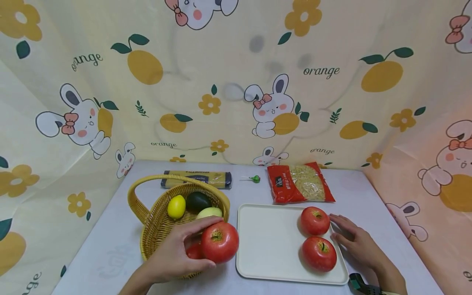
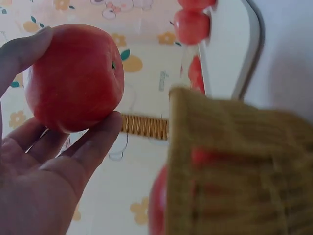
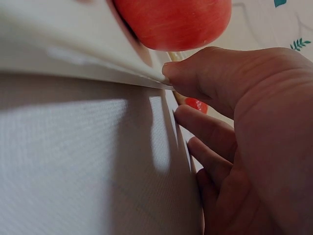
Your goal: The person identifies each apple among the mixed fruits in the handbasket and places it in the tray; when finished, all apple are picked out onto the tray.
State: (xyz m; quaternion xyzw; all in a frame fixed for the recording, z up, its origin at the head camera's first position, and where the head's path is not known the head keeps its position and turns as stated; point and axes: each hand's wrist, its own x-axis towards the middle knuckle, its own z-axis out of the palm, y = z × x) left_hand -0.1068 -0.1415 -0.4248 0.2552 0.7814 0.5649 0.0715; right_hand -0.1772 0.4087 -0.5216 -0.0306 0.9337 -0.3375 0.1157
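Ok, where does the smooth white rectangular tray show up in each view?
Head: white rectangular tray, low, right of centre.
Left wrist: tray, upper right, cut by the top edge.
Right wrist: tray, upper left, cut by the left edge.
Shared landmark: at least one round red apple on it.

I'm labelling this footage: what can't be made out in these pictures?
Head view: the red fruit in the basket, partly hidden by the left hand and held apple.
Head view: the pale green item's lower part, behind that hand's fingers.
Head view: the red bag's fine print, too small.
Left wrist view: the basket's weave, blurred; its right part cut off by the edge.
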